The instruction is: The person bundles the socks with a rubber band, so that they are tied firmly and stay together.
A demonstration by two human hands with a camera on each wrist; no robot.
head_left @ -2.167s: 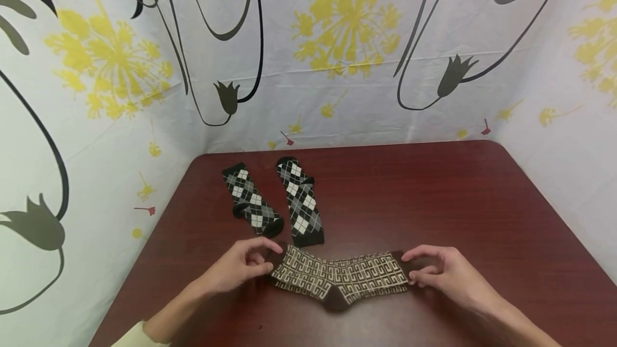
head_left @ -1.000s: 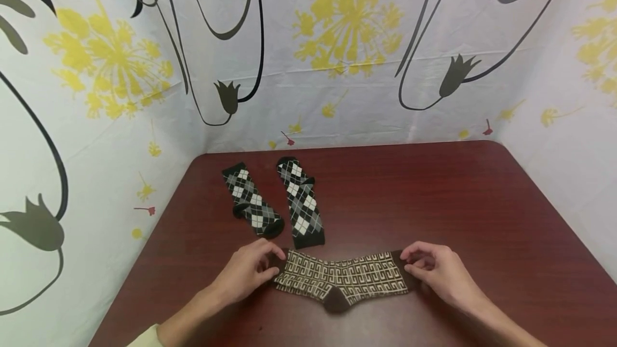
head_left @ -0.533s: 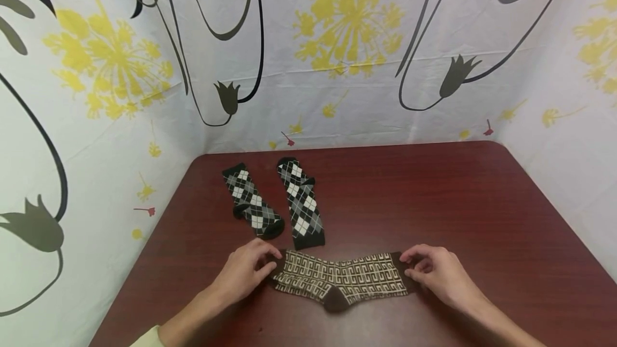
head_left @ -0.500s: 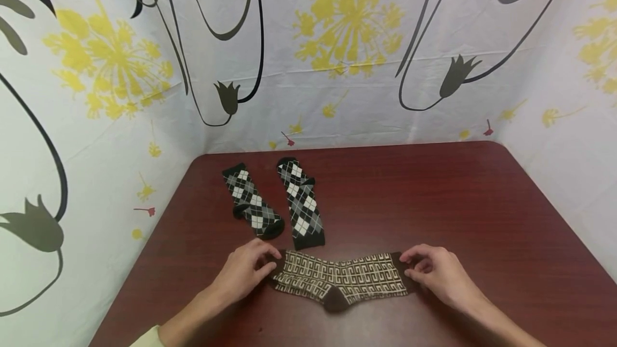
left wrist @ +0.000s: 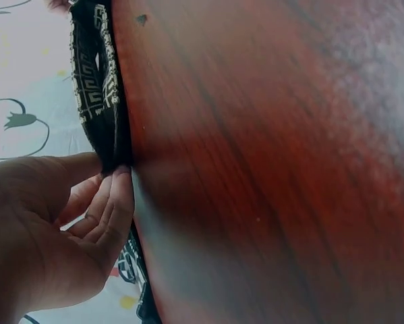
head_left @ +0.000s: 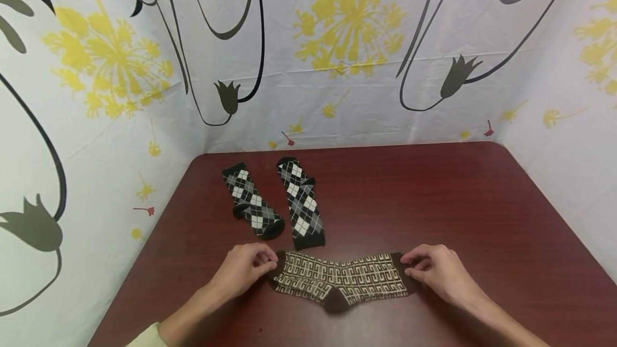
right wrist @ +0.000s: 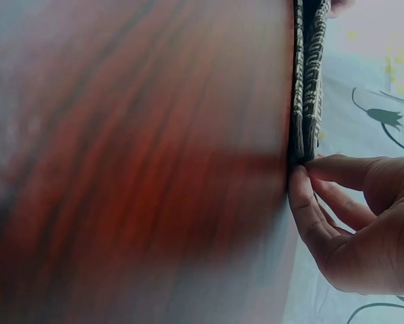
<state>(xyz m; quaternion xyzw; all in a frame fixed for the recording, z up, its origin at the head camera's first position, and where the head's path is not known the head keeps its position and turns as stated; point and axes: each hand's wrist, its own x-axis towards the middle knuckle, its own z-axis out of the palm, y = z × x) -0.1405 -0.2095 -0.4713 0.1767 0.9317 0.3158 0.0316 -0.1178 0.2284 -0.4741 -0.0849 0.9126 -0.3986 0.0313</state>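
A brown sock [head_left: 366,277] with a cream Greek-key pattern lies lengthwise across the near part of the table, its dark heel toward me. A second layer of the same knit shows under it in the right wrist view. At the sock's dark left end, my left hand [head_left: 241,269] pinches the toe between thumb and fingers. My right hand [head_left: 443,272] pinches the dark cuff at the other end. The left wrist view shows the sock's dark tip [left wrist: 114,142] between thumb and fingertips. Stacked edges [right wrist: 306,128] of knit meet the right fingertips.
Two black, grey and white argyle socks lie beyond the patterned one: a left sock [head_left: 253,202] and a right sock [head_left: 301,202]. The dark red wooden table [head_left: 434,191] has a white floral cloth [head_left: 308,95] hanging behind it and at both sides.
Both hands stay at the sock's ends. My left hand has shifted slightly, its fingers drawing closer together at the toe. The right hand has moved a little inward over the cuff. The argyle socks have not moved.
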